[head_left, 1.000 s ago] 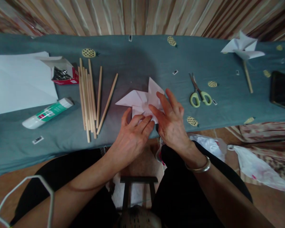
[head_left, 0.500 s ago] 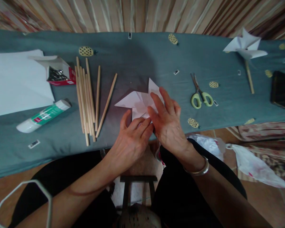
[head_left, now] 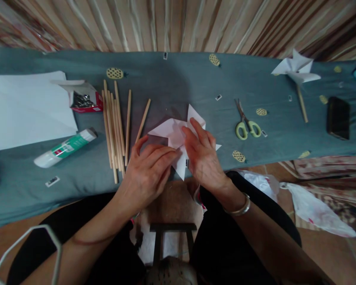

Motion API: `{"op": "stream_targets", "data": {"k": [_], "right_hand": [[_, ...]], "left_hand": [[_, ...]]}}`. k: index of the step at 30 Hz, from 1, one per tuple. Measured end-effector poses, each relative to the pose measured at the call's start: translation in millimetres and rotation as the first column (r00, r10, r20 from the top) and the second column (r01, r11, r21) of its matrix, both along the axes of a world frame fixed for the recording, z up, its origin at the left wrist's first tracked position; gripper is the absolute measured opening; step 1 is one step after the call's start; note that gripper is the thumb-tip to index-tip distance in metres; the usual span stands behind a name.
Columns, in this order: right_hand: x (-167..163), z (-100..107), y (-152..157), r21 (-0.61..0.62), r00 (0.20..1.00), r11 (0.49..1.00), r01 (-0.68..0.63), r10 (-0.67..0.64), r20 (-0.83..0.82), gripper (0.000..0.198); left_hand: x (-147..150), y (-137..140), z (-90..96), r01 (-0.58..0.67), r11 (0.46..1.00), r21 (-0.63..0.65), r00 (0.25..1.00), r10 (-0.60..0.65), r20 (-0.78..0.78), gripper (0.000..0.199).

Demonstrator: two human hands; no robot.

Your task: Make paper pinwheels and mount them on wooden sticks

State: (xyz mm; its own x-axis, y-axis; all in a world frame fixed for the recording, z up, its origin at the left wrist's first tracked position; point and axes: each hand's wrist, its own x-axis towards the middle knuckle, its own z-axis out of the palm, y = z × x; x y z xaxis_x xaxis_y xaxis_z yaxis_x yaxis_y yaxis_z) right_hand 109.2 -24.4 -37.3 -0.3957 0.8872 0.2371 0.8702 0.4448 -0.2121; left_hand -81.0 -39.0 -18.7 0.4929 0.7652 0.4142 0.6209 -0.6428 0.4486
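Observation:
A folded white paper pinwheel (head_left: pixel 163 129) lies near the front edge of the table, its blades pointing out on several sides. My right hand (head_left: pixel 203 158) is over its right half, index finger pressed near the centre and the thumb hidden. This hand holds the paper in place. My left hand (head_left: pixel 150 170) is at the lower left of the pinwheel with fingers stretched out and thumb apart. Its fingertips reach the paper's edge; whether they touch cannot be made out. Just left of it lie several wooden sticks (head_left: pixel 112 126), one partly behind the left thumb.
Left are a glue stick (head_left: pixel 65 148), an open red box (head_left: pixel 84 101) of metal pieces and white paper sheets (head_left: pixel 23 111). Green-handled scissors (head_left: pixel 246 122), a pinwheel on a stick (head_left: pixel 298 71) and a dark phone (head_left: pixel 338 118) lie right. Plastic bags (head_left: pixel 317 208) are on the floor.
My left hand has drawn back to the left from the pinwheel's lower edge, uncovering its lower blade. My right hand remains on the paper. The camera view has shifted slightly.

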Motion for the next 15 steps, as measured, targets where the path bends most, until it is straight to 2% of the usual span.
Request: {"op": "stream_targets", "data": {"k": [5,11,15], "right_hand": [[12,-4,0,0.07,0.997,0.997,0.017,-0.012,-0.08,0.032],[16,-6,0,-0.003,0.949,0.994,0.112,-0.108,-0.295,0.045],[17,1,5,0.029,0.926,0.987,0.16,-0.139,-0.351,0.043]], "left_hand": [[-7,8,-3.9,-0.078,0.997,0.003,0.994,0.077,0.074,0.02],[-14,7,-0.3,-0.137,0.989,-0.053,0.981,0.143,0.135,0.023],[-20,6,3.4,-0.185,0.978,-0.095,0.968,0.198,0.152,0.024]]}}
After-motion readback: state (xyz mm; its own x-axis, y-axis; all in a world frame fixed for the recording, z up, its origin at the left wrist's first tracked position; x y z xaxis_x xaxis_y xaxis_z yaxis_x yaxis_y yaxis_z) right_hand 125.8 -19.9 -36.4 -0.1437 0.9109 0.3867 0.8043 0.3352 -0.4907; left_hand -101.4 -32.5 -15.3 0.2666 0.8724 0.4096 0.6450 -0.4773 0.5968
